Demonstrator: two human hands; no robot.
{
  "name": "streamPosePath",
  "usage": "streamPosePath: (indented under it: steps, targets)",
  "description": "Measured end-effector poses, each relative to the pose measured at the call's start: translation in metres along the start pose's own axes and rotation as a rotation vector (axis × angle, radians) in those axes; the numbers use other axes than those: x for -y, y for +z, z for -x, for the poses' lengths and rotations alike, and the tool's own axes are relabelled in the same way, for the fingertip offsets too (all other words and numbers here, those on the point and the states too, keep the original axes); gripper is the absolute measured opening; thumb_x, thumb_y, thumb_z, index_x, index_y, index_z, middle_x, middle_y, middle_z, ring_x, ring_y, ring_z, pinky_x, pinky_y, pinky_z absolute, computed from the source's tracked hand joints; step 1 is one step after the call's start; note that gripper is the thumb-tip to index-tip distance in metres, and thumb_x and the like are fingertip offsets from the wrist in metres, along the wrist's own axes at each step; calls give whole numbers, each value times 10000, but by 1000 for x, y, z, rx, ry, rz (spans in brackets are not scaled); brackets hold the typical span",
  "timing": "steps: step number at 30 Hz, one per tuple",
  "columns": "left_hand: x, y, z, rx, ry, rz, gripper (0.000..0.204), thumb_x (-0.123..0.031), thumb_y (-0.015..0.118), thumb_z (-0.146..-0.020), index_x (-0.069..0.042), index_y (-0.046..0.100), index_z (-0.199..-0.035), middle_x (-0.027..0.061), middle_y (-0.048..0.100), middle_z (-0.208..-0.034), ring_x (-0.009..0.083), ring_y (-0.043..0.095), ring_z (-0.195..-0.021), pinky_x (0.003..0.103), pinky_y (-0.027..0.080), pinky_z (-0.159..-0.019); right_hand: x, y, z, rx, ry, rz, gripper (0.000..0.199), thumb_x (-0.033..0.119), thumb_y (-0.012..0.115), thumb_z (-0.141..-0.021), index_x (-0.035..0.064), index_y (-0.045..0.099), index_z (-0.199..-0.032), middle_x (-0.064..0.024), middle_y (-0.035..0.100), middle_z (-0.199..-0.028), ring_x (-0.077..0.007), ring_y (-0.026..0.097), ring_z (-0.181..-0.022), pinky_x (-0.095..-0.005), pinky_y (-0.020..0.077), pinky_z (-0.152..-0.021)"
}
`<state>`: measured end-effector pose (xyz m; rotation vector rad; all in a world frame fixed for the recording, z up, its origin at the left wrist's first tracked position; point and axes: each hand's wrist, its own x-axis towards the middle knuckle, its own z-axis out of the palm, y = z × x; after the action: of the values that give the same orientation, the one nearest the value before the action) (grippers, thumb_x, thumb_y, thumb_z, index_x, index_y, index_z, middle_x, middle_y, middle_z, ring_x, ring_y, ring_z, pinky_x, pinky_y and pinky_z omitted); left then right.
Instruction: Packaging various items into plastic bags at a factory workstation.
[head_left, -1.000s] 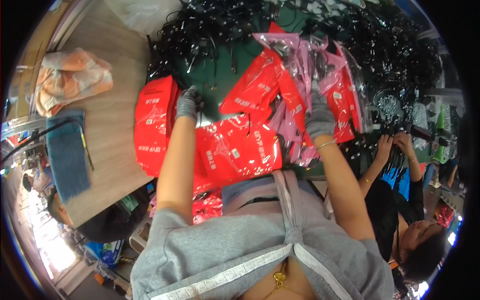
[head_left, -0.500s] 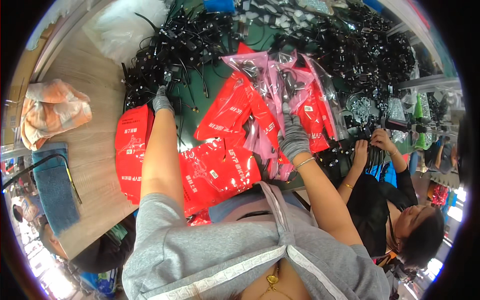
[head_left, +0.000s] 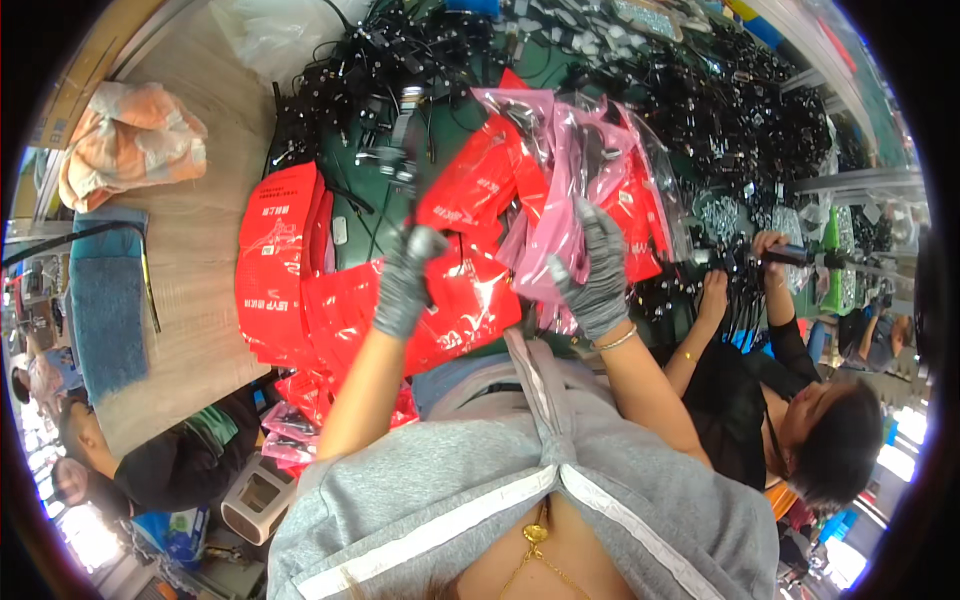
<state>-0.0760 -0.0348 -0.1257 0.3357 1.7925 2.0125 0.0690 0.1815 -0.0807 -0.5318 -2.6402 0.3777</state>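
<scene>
My left hand [head_left: 405, 280], in a grey striped glove, is closed round the lower end of a black part with metal fittings [head_left: 400, 150]. That part stands up above the fist and is blurred by motion, so its exact kind cannot be told. My right hand [head_left: 597, 270], gloved alike, has its fingers and thumb on either side of a pink plastic bag [head_left: 548, 240] and grips its edge. Beside it, further clear-fronted bags with pink and red sides hold dark items. Flat red printed bags [head_left: 460, 310] lie under and between my hands.
A stack of red bags [head_left: 275, 260] lies at the left. Heaps of black parts [head_left: 700, 130] cover the far side of the green table. A cloth [head_left: 135, 145] and a blue towel [head_left: 108, 310] lie on the wooden board. A co-worker's hands [head_left: 745, 285] work at the right.
My left hand has come back from the black heap toward me, bringing the black part with it. My right hand has drawn slightly nearer, its thumb now apart from the fingers across the pink bag.
</scene>
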Motion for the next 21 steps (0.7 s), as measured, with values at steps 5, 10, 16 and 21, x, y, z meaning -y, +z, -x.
streamPosePath:
  steps: [5,10,16,21]
  targets:
    - [-41,58,66,460,144,-202,332,-313,573,-949,-7,577,-1078,91,626,-981,218,602,-903,352,476,-848,54,3,6,591,228,-1782,622,242,689,-850,49,437,-1384,-95,531,-1317,-200,516,-1196,-350,410,-996]
    - [-66,73,50,724,239,-805,387,-348,592,-916,-36,574,-1143,193,644,-1045,349,629,-972,415,490,-841,14,-17,10,582,445,-1475,274,274,593,-935,31,649,-1048,-55,674,-961,-151,637,-880,-283,512,-775]
    - [4,38,53,888,-302,-1496,446,-438,651,-846,-60,603,-1078,168,656,-1031,326,638,-973,435,491,-831,-73,-54,64,201,484,-257,342,254,706,-827,32,656,-1082,-99,711,-967,-227,679,-844,-330,523,-787]
    - [40,57,54,344,-211,-1258,691,-541,726,-730,-43,547,-1174,197,596,-1171,346,610,-1047,439,488,-857,-69,-70,110,363,375,-4,460,354,724,-791,62,644,-1137,-141,691,-991,-298,662,-916,-373,515,-810]
